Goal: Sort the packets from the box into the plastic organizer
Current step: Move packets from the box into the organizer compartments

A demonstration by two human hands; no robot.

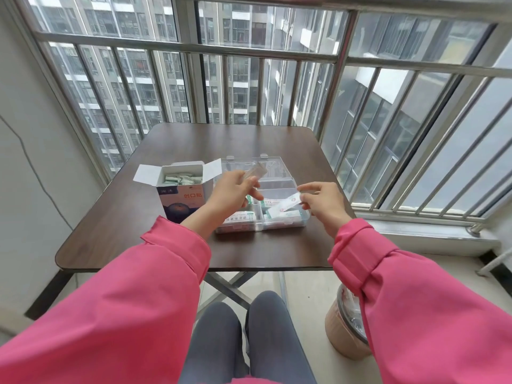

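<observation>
A person in pink sleeves sits at a dark brown counter (155, 245) on a glazed balcony, both hands raised over a clear plastic organizer (286, 220) near the counter's middle. The right hand (322, 205) pinches a white packet (285, 205) between thumb and fingers, holding it tilted above the organizer's near right compartment, where other packets already lie. The left hand (235, 191) has its fingers curled around a slim, clear strip-like item (256, 173) that is blurred and hard to identify, held above the organizer's left side. A white-and-green carton (240, 217) lies in the near left compartment. Just left of the organizer stands the open cardboard box (182, 194), flaps spread, with green-and-white packets (181, 179) packed inside. The organizer's transparent lid (249, 163) lies open at the far side. A lined waste bin (346, 328) stands on the floor at the person's right, beside grey-trousered knees.
</observation>
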